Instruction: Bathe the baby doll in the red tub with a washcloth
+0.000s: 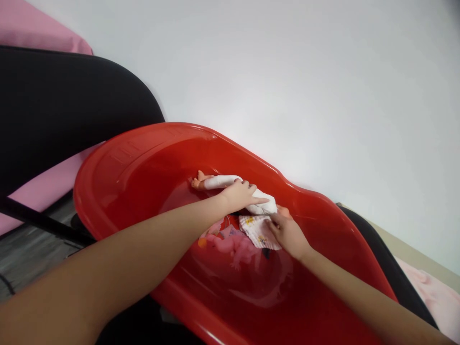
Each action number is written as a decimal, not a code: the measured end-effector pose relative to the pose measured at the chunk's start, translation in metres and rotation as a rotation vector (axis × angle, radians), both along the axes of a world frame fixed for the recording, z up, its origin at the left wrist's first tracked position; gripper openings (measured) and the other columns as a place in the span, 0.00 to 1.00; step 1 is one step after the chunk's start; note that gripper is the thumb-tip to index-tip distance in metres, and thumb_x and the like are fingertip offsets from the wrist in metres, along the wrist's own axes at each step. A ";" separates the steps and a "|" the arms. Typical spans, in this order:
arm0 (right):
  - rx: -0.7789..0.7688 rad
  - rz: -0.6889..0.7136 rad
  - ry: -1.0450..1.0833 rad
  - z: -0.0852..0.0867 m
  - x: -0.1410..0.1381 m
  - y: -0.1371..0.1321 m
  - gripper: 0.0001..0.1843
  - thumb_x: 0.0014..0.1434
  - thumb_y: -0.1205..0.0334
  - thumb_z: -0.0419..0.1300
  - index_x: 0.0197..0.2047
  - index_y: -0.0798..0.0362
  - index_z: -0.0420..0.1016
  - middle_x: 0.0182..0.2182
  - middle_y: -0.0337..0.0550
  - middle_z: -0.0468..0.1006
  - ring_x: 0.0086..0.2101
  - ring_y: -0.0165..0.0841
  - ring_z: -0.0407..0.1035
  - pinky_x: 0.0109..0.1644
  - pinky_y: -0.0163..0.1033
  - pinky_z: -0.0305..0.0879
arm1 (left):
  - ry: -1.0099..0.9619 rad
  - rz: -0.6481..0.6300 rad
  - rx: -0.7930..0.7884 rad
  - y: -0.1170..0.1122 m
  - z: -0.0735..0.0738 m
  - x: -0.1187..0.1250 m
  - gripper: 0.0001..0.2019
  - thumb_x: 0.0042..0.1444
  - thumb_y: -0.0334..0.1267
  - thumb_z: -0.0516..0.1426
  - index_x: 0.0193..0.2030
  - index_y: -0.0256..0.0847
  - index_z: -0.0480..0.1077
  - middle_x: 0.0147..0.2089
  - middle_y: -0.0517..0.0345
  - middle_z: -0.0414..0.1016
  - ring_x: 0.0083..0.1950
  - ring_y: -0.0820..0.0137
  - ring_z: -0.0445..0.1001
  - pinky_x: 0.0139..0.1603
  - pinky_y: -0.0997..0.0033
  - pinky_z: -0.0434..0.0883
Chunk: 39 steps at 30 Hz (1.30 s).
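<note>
The left hand (241, 195) partly covers the doll (265, 205); its grip is indeterminable. The right hand (289, 234) pinches the cloth (256, 230), concealing one edge.

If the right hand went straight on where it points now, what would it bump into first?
Past the patterned cloth at its tips, the right hand would probably meet the white-clothed doll first, though depth is hard to judge here.
</note>
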State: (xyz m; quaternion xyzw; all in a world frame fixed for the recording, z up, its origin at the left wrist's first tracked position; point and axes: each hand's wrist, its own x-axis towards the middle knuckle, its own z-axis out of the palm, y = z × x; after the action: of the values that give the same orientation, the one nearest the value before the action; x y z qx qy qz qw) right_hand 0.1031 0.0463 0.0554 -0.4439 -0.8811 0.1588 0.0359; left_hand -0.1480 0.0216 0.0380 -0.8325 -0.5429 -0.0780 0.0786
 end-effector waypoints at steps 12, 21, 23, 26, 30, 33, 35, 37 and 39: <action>-0.011 0.208 -0.066 -0.010 0.005 -0.031 0.17 0.70 0.54 0.51 0.32 0.50 0.71 0.36 0.46 0.78 0.35 0.38 0.68 0.41 0.42 0.59 | -0.008 -0.009 0.021 -0.001 -0.003 0.000 0.30 0.73 0.34 0.49 0.75 0.74 0.56 0.61 0.46 0.73 0.56 0.50 0.75 0.53 0.50 0.68; -0.360 -0.057 0.183 -0.070 -0.037 -0.037 0.18 0.65 0.48 0.53 0.30 0.51 0.66 0.28 0.41 0.71 0.29 0.33 0.60 0.36 0.40 0.56 | 0.118 -0.013 0.033 0.001 -0.005 0.001 0.31 0.74 0.34 0.45 0.78 0.71 0.49 0.62 0.43 0.71 0.55 0.49 0.74 0.48 0.52 0.70; -0.273 -0.036 0.203 -0.085 -0.046 -0.028 0.17 0.64 0.50 0.54 0.28 0.51 0.62 0.28 0.40 0.69 0.30 0.32 0.59 0.37 0.40 0.56 | 0.109 -0.024 0.048 0.004 -0.009 0.001 0.31 0.74 0.35 0.45 0.77 0.72 0.49 0.60 0.43 0.72 0.54 0.49 0.74 0.48 0.52 0.69; -0.207 -0.057 0.212 -0.103 -0.061 -0.016 0.14 0.65 0.54 0.54 0.29 0.51 0.62 0.28 0.41 0.68 0.32 0.33 0.60 0.40 0.40 0.57 | 0.090 -0.024 0.062 0.008 -0.014 0.001 0.29 0.74 0.38 0.46 0.75 0.75 0.52 0.60 0.43 0.72 0.55 0.48 0.73 0.47 0.52 0.69; -0.194 -0.059 0.208 -0.112 -0.074 -0.012 0.14 0.67 0.55 0.52 0.31 0.52 0.67 0.34 0.45 0.71 0.38 0.36 0.63 0.49 0.43 0.60 | 0.058 -0.018 0.048 0.009 -0.015 0.002 0.30 0.74 0.38 0.48 0.76 0.76 0.51 0.62 0.43 0.71 0.55 0.48 0.73 0.49 0.51 0.69; -0.149 -0.009 0.197 -0.111 -0.070 -0.018 0.15 0.68 0.54 0.52 0.31 0.52 0.67 0.38 0.47 0.69 0.42 0.39 0.63 0.55 0.47 0.59 | 0.043 -0.019 0.051 0.010 -0.016 0.002 0.30 0.74 0.38 0.49 0.75 0.77 0.51 0.62 0.44 0.71 0.55 0.48 0.73 0.49 0.50 0.69; -0.140 0.013 0.197 -0.107 -0.062 -0.023 0.16 0.69 0.53 0.51 0.31 0.52 0.66 0.38 0.47 0.68 0.42 0.39 0.63 0.55 0.49 0.60 | 0.059 -0.016 0.069 0.011 -0.018 0.002 0.29 0.74 0.39 0.47 0.76 0.76 0.50 0.61 0.43 0.71 0.54 0.48 0.74 0.48 0.51 0.69; -0.148 0.025 0.203 -0.099 -0.052 -0.029 0.16 0.69 0.53 0.51 0.31 0.51 0.65 0.39 0.47 0.67 0.42 0.39 0.63 0.54 0.49 0.61 | 0.082 -0.010 0.088 0.012 -0.020 0.003 0.30 0.74 0.39 0.46 0.77 0.75 0.47 0.60 0.43 0.71 0.53 0.48 0.74 0.46 0.51 0.69; -0.158 0.037 0.214 -0.087 -0.043 -0.036 0.16 0.69 0.53 0.51 0.31 0.51 0.65 0.39 0.47 0.67 0.42 0.40 0.63 0.54 0.50 0.61 | 0.095 -0.006 0.099 0.012 -0.022 0.004 0.31 0.74 0.38 0.45 0.77 0.76 0.46 0.60 0.44 0.72 0.52 0.48 0.74 0.45 0.52 0.70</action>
State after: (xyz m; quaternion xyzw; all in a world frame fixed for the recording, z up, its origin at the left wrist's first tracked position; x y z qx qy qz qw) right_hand 0.0604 0.0099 -0.0319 -0.4097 -0.8650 0.2749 0.0914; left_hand -0.1442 0.0340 0.0162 -0.8320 -0.5314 -0.0654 0.1453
